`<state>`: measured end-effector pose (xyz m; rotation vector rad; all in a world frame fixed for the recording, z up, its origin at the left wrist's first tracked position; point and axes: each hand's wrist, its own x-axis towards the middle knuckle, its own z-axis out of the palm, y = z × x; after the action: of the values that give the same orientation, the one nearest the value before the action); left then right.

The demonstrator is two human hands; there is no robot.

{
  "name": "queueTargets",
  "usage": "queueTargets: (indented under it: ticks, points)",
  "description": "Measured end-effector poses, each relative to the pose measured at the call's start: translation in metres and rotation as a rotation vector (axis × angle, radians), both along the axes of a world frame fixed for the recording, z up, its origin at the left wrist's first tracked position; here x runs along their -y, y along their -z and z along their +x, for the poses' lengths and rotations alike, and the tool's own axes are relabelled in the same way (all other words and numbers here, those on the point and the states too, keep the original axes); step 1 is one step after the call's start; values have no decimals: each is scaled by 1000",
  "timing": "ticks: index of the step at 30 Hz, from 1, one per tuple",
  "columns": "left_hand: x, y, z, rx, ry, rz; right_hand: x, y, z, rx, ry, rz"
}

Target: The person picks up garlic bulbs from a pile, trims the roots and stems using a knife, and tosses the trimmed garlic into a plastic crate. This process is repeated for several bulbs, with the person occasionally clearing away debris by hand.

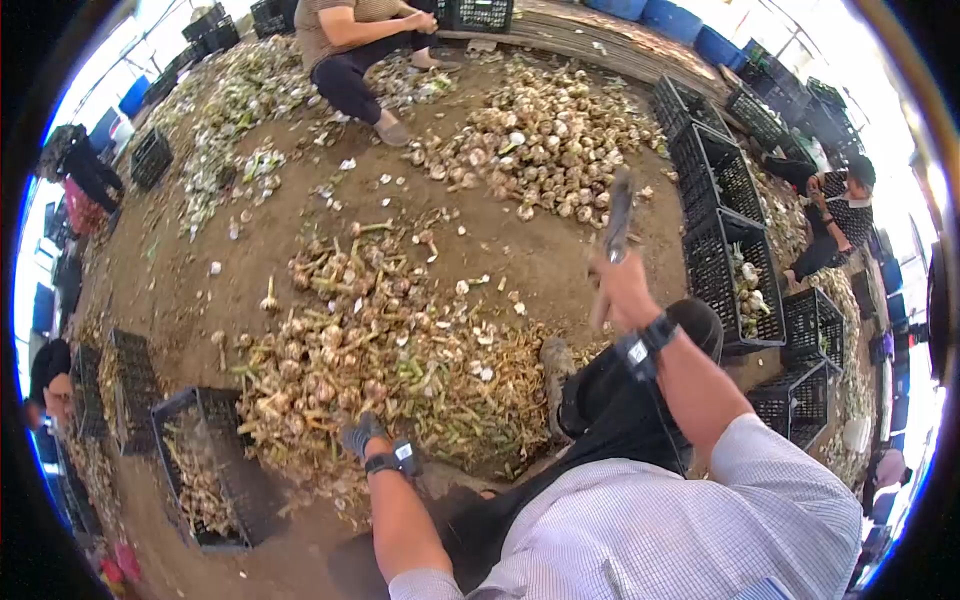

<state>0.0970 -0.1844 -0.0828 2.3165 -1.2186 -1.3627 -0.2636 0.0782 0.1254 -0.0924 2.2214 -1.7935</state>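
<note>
My left hand [364, 434], in a grey glove, is down at the near edge of a heap of garlic with stalks [335, 345]. Its fingers are too indistinct against the heap to show whether they hold a bulb. My right hand [626, 288] is raised to the right of the heap. It is closed around a grey-bladed cutting tool [619, 215], which points away from me and is blurred. Cut stalks [470, 410] lie between the heap and my shoe [558, 385].
Trimmed garlic bulbs [550, 145] are piled farther ahead. Black crates line the right, one crate [735, 285] with garlic inside; another crate [205, 470] stands at left. A seated person [365, 55] is ahead, another [840, 215] at right. Leafy scraps [235, 125] cover the far left.
</note>
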Motion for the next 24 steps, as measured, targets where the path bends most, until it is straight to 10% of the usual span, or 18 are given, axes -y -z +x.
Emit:
queueTargets:
  ticks: [2, 5, 7, 17, 22, 24]
  points:
    - [23, 66, 24, -82, -185, 156, -9, 21, 18, 106, -77, 64]
    - [40, 151, 43, 214, 282, 151, -14, 42, 42, 176, -219, 172]
    - [60, 211, 59, 700, 1151, 35, -12, 31, 57, 302, -294, 199]
    - [-14, 71, 35, -305, 1195, -146, 1, 98, 84, 343, -580, 140]
    - [-102, -69, -10, -266, 1663, -774, 17, 85, 112, 595, -547, -61]
    - [-129, -117, -27, -335, 1660, -659, 14, 91, 118, 603, -609, -186]
